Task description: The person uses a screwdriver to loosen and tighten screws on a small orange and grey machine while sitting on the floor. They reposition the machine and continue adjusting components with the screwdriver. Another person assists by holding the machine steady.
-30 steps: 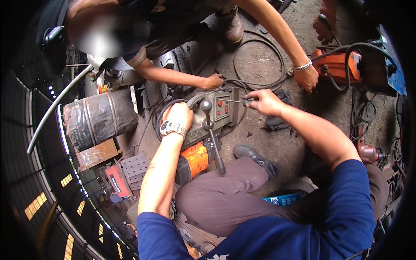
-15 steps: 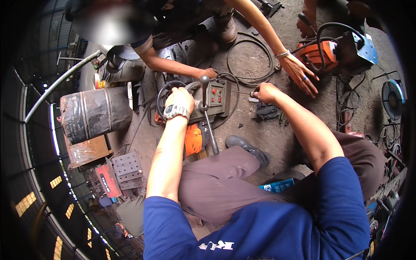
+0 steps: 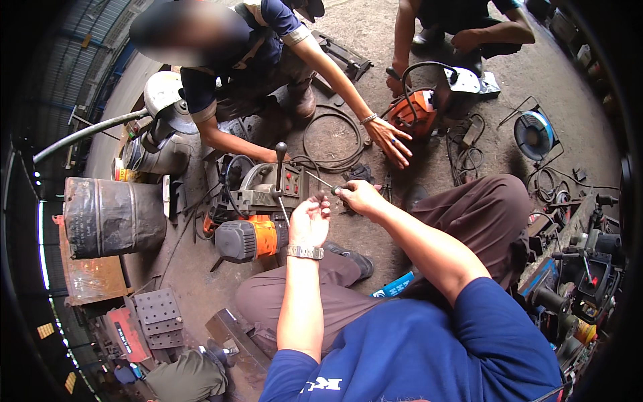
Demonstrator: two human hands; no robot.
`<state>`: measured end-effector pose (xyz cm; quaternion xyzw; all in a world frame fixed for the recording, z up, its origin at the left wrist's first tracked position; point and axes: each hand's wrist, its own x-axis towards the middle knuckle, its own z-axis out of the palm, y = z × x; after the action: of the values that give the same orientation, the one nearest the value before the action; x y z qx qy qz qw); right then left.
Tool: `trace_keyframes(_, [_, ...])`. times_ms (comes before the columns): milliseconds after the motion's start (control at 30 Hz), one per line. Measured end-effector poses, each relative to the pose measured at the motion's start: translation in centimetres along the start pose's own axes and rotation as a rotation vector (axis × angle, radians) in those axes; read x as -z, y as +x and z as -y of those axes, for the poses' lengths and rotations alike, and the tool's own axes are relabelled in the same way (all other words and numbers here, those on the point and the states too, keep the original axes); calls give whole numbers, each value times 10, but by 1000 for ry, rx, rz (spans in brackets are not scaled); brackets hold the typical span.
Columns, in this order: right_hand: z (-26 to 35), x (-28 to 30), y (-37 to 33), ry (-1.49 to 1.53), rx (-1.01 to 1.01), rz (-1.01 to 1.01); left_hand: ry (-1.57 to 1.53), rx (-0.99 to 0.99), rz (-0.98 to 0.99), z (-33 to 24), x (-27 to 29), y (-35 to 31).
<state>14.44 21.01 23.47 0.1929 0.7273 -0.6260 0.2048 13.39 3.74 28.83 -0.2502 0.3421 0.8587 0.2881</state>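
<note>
A magnetic drill (image 3: pixel 251 199) lies on its side in front of me, with an orange and grey motor (image 3: pixel 249 238). Its control panel (image 3: pixel 293 182) carries red buttons, and a feed lever (image 3: pixel 280 167) with a black knob stands beside it. My right hand (image 3: pixel 362 198) is closed on a screwdriver (image 3: pixel 323 181), whose thin shaft points left toward the panel. Whether the tip touches is unclear. Just right of the lever, my left hand (image 3: pixel 310 220) is raised with loosely curled, slightly blurred fingers and nothing visible in them. The fingers of both hands are close together.
Across from me a co-worker's hand (image 3: pixel 390 139) spreads over the floor by a coiled cable (image 3: pixel 333 137). Another person crouches at an orange machine (image 3: pixel 414 112). A dark drum (image 3: pixel 115 216) stands left; a cable reel (image 3: pixel 534 134) and tools lie right.
My left hand has left the drill and come back and right, toward my right hand. The screwdriver is still in my right hand. The whole view has shifted, showing more at right.
</note>
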Motion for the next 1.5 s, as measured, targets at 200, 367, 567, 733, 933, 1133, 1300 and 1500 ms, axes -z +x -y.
trace_keyframes(200, [15,40,-79,68,25,22,-85,-151,4,17,21,13])
trace_keyframes(367, [-13,49,-82,68,51,-57,-151,-161,26,17,11,13])
trace_keyframes(567, [-14,34,-75,225,19,-17,40,-318,-184,24,15,22])
trace_keyframes(733, [-10,17,-68,305,9,-11,172,-361,-164,29,11,32])
trace_keyframes(933, [-5,11,-59,477,-107,42,109,-433,-306,26,4,42])
trace_keyframes(1133, [-10,17,-54,422,-252,190,149,-332,-448,30,2,47])
trace_keyframes(1300, [-16,17,-43,376,-192,193,74,-399,-503,22,0,53])
trace_keyframes(1500, [-24,16,-37,273,-182,237,58,-415,-557,14,3,55])
